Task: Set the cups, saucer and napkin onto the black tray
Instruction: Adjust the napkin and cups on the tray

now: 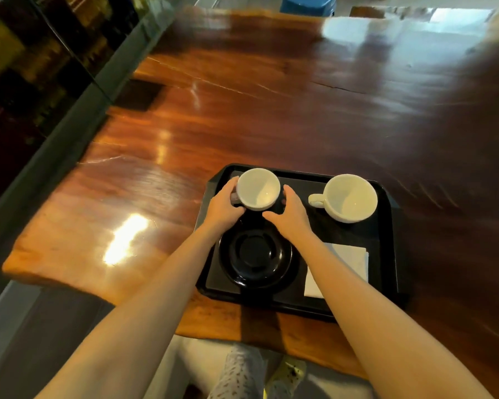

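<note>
A black tray (pixel 386 254) lies on the wooden table near its front edge. At the tray's far left a white cup (pixel 258 188) sits between my hands: my left hand (pixel 224 205) grips its left side and handle, my right hand (pixel 291 214) cups its right side. A second white cup (pixel 350 198), handle pointing left, stands at the tray's far right. Just behind my hands a black saucer (pixel 255 256) rests at the near left of the tray. A white folded napkin (pixel 349 263) lies at the near right, partly hidden by my right forearm.
The polished wooden table (pixel 242 110) stretches far ahead and to both sides. A dark glass wall (pixel 26 67) runs along the left. My legs and a yellow shoe (pixel 288 372) show below the table's front edge.
</note>
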Tool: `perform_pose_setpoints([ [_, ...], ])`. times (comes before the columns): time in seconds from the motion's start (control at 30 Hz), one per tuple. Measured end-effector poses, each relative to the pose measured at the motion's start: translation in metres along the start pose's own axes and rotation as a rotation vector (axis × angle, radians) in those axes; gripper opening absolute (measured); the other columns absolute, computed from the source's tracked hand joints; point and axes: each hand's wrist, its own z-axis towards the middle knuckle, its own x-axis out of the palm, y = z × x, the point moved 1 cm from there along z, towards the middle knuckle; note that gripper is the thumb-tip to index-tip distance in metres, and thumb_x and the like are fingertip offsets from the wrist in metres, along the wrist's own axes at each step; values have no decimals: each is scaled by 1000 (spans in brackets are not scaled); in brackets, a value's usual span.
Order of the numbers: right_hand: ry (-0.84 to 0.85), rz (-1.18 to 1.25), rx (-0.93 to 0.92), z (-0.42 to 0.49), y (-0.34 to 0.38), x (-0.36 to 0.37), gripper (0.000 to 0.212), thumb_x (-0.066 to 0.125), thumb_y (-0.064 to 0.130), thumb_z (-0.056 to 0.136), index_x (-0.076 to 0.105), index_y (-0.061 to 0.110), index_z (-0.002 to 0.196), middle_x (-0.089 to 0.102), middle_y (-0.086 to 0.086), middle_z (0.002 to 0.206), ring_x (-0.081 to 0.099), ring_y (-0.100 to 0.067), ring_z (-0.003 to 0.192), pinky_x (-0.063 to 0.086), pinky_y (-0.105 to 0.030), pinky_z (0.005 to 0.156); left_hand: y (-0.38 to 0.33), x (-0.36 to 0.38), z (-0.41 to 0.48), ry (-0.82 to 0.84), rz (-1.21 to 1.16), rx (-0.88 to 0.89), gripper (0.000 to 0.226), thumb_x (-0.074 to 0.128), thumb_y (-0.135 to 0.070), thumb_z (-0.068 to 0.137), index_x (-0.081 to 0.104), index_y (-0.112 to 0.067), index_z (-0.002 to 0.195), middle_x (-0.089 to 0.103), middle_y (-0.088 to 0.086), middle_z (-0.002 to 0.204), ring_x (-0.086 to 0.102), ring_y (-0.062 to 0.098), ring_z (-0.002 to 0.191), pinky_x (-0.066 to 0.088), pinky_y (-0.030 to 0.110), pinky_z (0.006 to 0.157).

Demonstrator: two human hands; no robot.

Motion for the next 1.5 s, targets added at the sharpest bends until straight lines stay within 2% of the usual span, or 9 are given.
perform_pose_setpoints([
  [0.13,-51,75,-31,7,2,7,63,76,18,73,43,17,128,54,-4,126,51,-17,116,42,-25,91,-2,-1,15,61,-36,44,68,56,7,72,45,-26,130,59,1,123,54,17,116,50,34,90],
  [0.43,-161,159,39,-4,-8,1,70,75,19,75,38,20,135,50,-2,134,50,-15,122,45,-32,101,-14,6,28,169,33,92,71,59,3,75,39,-25,137,55,-5,122,53,16,117,42,24,84],
  [0.6,-80,-49,111,-30,-25,-10,55,56,18,91,35,14,142,47,-8,141,45,-20,129,41,-35,106,4,-5,-8,12,105,-19,65,55,-8,85,30,-20,144,42,2,146,49,14,122,43,23,89],
  [0.7,22,-142,115,-52,-36,-4,50,48,17,95,34,13,142,43,-8,143,41,-22,131,39,-35,108,20,1,-48,71,154,-58,63,56,-12,87,28,-15,144,38,5,148,36,22,136,34,34,107],
  [0.8,70,-199,97,-63,-40,1,48,45,18,96,34,13,142,40,-6,144,40,-20,132,35,-27,104,24,13,-70,96,147,-99,65,56,-13,88,26,-15,145,32,4,152,29,20,140,27,34,112],
  [1.07,93,-240,65,-74,-42,-14,52,48,18,95,30,14,144,37,-6,147,39,-20,133,36,-32,107,20,25,-83,12,115,-105,63,55,-11,88,28,-15,144,27,5,154,24,19,142,24,34,113],
  [1.2,-30,-408,-6,-90,-56,-38,55,53,20,92,32,17,142,35,-3,148,28,-20,138,28,-33,112,20,32,-94,-64,154,-60,67,58,-12,87,25,-17,145,19,6,157,18,20,144,23,36,114],
  [1.33,-36,-699,29,-113,-86,-52,72,60,37,86,22,23,145,15,-2,157,11,-26,144,17,-43,117,29,46,-122,-111,167,-70,80,63,-13,84,16,-18,148,6,7,159,6,22,146,20,42,117],
  [1.5,28,-714,-11,-111,-103,-52,75,58,40,86,17,26,147,7,-1,159,7,-29,145,11,-45,118,32,61,-139,-220,186,-18,79,62,-12,85,14,-16,148,6,7,159,3,20,146,15,38,118],
])
